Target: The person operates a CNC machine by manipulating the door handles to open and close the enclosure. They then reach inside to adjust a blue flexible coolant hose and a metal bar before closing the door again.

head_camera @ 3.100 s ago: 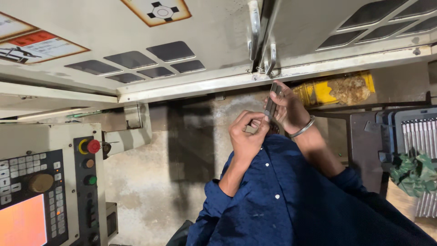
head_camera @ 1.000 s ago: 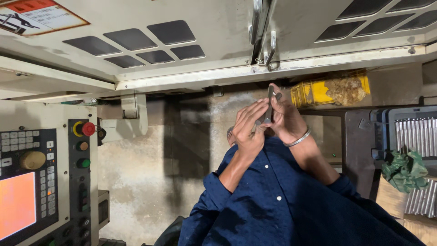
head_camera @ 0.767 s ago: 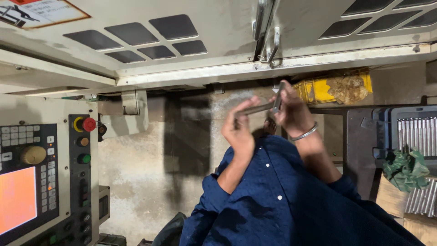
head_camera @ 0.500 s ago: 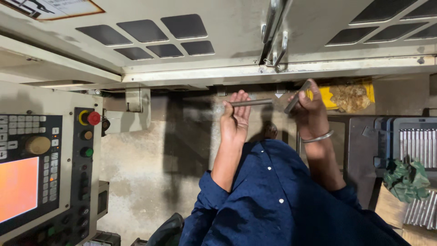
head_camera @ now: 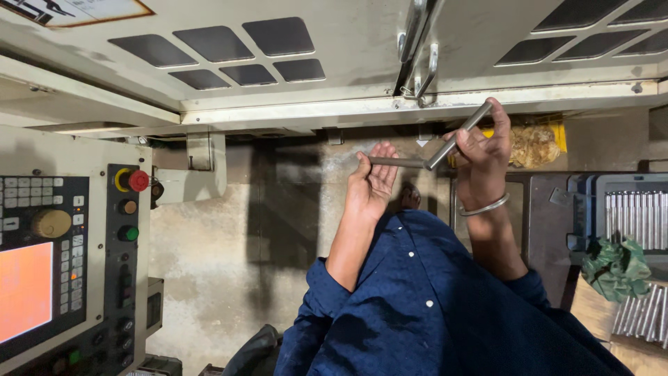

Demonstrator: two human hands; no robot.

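Observation:
My left hand (head_camera: 372, 186) holds a short grey metal rod (head_camera: 395, 161) level, gripped at its left end. My right hand (head_camera: 485, 150), a metal bangle on its wrist, grips a second grey rod (head_camera: 459, 135) that slants up to the right. The lower tip of the slanted rod meets the right end of the level rod between my hands. Both hands are raised in front of my chest, just below the machine door's lower edge (head_camera: 390, 108). My dark blue sleeves fill the lower middle of the view.
A control panel (head_camera: 62, 257) with an orange screen, a red stop button (head_camera: 138, 180) and a green button stands at left. Metal door handles (head_camera: 417, 49) hang above my hands. At right, a blue crate (head_camera: 630, 216) holds several metal rods beside a green cloth (head_camera: 616, 268).
My hands, earlier close together around the rods, have drawn apart and risen. The rods now form an angle, touching only at their tips.

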